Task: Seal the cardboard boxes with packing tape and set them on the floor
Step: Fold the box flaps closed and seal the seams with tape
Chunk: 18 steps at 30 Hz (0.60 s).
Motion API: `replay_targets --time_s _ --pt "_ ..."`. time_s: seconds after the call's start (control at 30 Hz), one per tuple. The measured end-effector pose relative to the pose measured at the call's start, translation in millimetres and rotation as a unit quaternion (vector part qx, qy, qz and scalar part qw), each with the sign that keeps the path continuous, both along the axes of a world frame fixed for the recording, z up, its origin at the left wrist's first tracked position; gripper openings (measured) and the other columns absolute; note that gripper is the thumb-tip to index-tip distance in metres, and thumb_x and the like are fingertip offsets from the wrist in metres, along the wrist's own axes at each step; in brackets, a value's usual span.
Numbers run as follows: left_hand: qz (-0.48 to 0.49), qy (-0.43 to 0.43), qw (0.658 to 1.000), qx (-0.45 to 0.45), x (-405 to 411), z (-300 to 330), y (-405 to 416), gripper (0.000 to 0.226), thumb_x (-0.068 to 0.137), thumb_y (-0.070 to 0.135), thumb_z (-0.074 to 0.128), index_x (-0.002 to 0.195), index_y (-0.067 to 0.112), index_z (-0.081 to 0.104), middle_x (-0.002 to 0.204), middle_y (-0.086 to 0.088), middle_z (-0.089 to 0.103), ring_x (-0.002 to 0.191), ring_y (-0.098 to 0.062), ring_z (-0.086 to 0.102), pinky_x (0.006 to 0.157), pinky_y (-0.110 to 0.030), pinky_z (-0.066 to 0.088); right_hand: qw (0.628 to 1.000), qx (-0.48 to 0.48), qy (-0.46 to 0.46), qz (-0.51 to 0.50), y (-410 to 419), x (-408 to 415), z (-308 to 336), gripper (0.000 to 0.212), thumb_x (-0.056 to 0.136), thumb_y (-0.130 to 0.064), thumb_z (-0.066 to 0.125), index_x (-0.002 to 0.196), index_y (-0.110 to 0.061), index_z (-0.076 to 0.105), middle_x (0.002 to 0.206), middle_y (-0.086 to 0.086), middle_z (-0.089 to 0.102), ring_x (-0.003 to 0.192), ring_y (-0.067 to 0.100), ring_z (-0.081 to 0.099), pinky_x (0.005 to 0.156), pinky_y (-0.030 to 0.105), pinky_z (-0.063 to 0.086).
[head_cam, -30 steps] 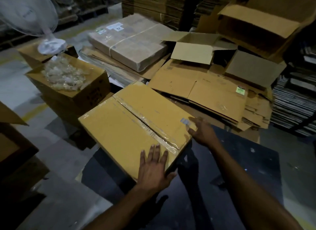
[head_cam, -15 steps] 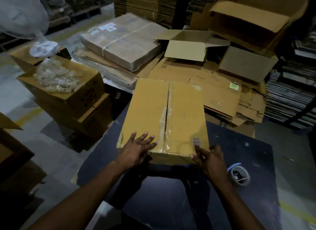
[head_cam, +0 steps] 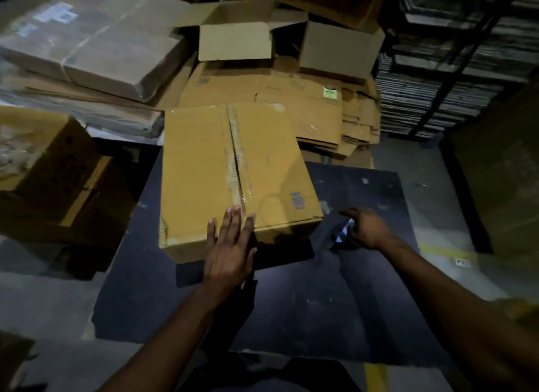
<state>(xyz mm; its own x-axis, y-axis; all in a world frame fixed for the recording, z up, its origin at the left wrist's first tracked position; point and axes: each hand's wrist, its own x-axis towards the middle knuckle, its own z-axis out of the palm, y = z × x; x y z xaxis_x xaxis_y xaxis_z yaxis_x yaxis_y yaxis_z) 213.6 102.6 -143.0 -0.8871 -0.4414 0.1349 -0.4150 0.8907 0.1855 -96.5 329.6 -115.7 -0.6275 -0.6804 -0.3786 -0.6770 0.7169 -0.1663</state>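
A dim warehouse floor, seen from my head camera: the cardboard box [head_cam: 233, 176] sits in the middle of the frame on a dark mat [head_cam: 320, 304], its top flaps closed and a strip of clear tape already running along the centre seam. My left hand [head_cam: 230, 246] lies flat on the box's near edge at the end of that seam, fingers straight and slightly spread, pressing rather than gripping. My right hand [head_cam: 364, 228] is off the box at centre right, low over the mat, reaching onto something pale that I take to be the tape roll [head_cam: 344, 231]; it is too blurred for me to tell whether the fingers have closed on it.

I judge the step in hand to be fetching the tape for another pass over the seam. To do it well, I would keep the left palm bearing down so the flaps stay flush, start the tape on the near side wall below the edge, and draw it straight along the seam without wrinkles.

Both forearms extend from the bottom of the frame, the left nearly straight ahead, the right angled outward with the wrist bent down. Flattened cartons [head_cam: 291, 100] and wrapped bundles [head_cam: 96, 47] fill the upper frame.
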Motion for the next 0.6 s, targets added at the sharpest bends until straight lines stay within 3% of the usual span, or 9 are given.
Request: replay_targets --time_s 0.13,0.23,0.33,0.4,0.47,0.53,0.57,0.6 --pt "0.04 -0.073 0.996 -0.004 -26 -2 15 0.072 0.096 0.049 0.048 0.16 0.018 0.036 0.169 -0.013 0.026 0.158 -0.031 0.02 0.123 -0.066 0.008 0.986 0.103 0.044 0.119 -4 -42 -4 0.064 0.094 -0.021 0.06 0.154 -0.034 0.041 0.157 -0.001 0.041 0.142 0.029 0.04 0.103 0.042 0.047" --pt "0.082 -0.081 0.993 0.016 -31 4 31 0.074 0.094 0.049 0.046 0.16 0.018 0.036 0.17 -0.013 0.025 0.158 -0.033 0.02 0.124 -0.065 0.008 0.972 0.152 0.037 0.174 5 -72 -36 0.055 0.097 -0.029 0.055 0.148 -0.045 0.046 0.156 -0.003 0.044 0.141 0.023 0.045 0.108 0.038 0.043" --pt "0.136 -0.042 0.989 0.045 -32 11 50 0.072 0.094 0.048 0.047 0.159 0.019 0.039 0.168 -0.014 0.029 0.158 -0.032 0.02 0.126 -0.062 0.01 0.966 0.138 0.052 0.213 9 -75 -44 0.044 0.092 -0.041 0.058 0.135 -0.047 0.058 0.143 -0.007 0.057 0.13 0.018 0.054 0.108 0.034 0.04" --pt "0.164 0.018 0.984 0.069 -30 17 71 0.065 0.095 0.043 0.05 0.155 0.017 0.047 0.165 -0.015 0.037 0.156 -0.031 0.027 0.126 -0.057 0.016 0.966 0.135 0.046 0.214 11 -67 -40 0.031 0.096 -0.039 0.058 0.125 -0.033 0.066 0.132 -0.001 0.064 0.121 0.021 0.061 0.097 0.029 0.041" --pt "0.182 0.099 0.974 0.094 -26 25 98 0.054 0.097 0.036 0.057 0.147 0.016 0.057 0.157 -0.01 0.049 0.147 -0.027 0.043 0.12 -0.048 0.034 0.971 0.119 0.026 0.207 19 -56 -40 0.031 0.096 -0.04 0.061 0.12 -0.022 0.065 0.129 0.006 0.065 0.118 0.027 0.062 0.092 0.029 0.046" --pt "0.261 0.15 0.931 0.204 -23 23 130 0.045 0.097 0.033 0.067 0.139 0.016 0.064 0.143 -0.003 0.062 0.129 -0.022 0.058 0.103 -0.031 0.046 0.975 0.084 -0.025 0.203 28 -37 -37 0.042 0.094 -0.044 0.065 0.122 -0.014 0.06 0.128 0.012 0.064 0.117 0.032 0.062 0.094 0.035 0.049" --pt "0.326 0.153 0.885 0.294 -21 18 145 0.042 0.095 0.033 0.073 0.133 0.016 0.068 0.131 -0.004 0.069 0.12 -0.023 0.063 0.096 -0.028 0.048 0.977 0.052 -0.059 0.201 32 -27 -33 0.043 0.093 -0.045 0.065 0.118 -0.011 0.06 0.121 0.014 0.066 0.113 0.035 0.063 0.09 0.037 0.047" --pt "0.385 0.162 0.815 0.401 -20 11 159 0.039 0.09 0.036 0.079 0.124 0.019 0.074 0.117 -0.005 0.075 0.111 -0.027 0.069 0.093 -0.033 0.054 0.975 0.014 -0.092 0.2 37 -15 -31 0.038 0.091 -0.045 0.063 0.108 -0.011 0.059 0.11 0.014 0.068 0.105 0.037 0.064 0.083 0.038 0.044"
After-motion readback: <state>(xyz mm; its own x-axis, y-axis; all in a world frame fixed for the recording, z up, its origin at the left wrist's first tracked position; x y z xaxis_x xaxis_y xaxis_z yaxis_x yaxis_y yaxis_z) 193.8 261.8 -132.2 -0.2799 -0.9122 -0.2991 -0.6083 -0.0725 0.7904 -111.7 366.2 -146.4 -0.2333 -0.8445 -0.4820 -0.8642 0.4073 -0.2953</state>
